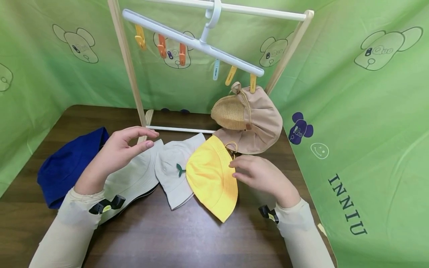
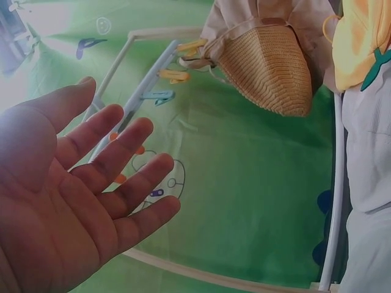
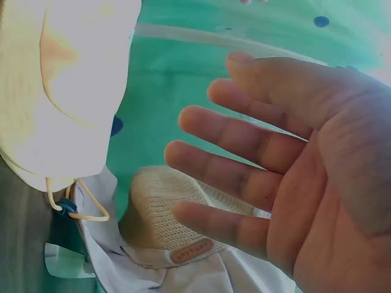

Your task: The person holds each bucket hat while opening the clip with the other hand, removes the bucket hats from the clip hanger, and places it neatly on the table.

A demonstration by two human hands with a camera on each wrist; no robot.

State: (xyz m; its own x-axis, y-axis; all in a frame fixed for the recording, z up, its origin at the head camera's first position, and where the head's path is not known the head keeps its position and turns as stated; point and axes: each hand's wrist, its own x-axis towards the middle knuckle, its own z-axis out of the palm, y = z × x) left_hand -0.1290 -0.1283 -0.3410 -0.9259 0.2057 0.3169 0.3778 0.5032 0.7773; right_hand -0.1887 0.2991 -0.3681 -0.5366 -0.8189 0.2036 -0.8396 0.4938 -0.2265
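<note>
My left hand (image 1: 117,150) hovers over a light grey hat (image 1: 135,175), its fingers loosely spread and holding nothing; the left wrist view shows the bare palm (image 2: 67,207). Close to the brim of a yellow bucket hat (image 1: 212,175) is my right hand (image 1: 261,176), also holding nothing, fingers relaxed. Between the grey and yellow hats lies a whitish bucket hat (image 1: 175,160) with a green sprout. A straw-and-beige hat (image 1: 261,115) hangs from a yellow clip (image 1: 253,83) at the low right end of a tilted pale blue hanger (image 1: 187,40).
Left of the others lies a blue hat (image 1: 72,163). The hanger hooks over the white bar (image 1: 261,10) of a wooden rack (image 1: 125,63). Orange, yellow and light blue clips (image 1: 216,70) hang along it. Green printed cloth (image 1: 368,123) surrounds the brown table (image 1: 187,242).
</note>
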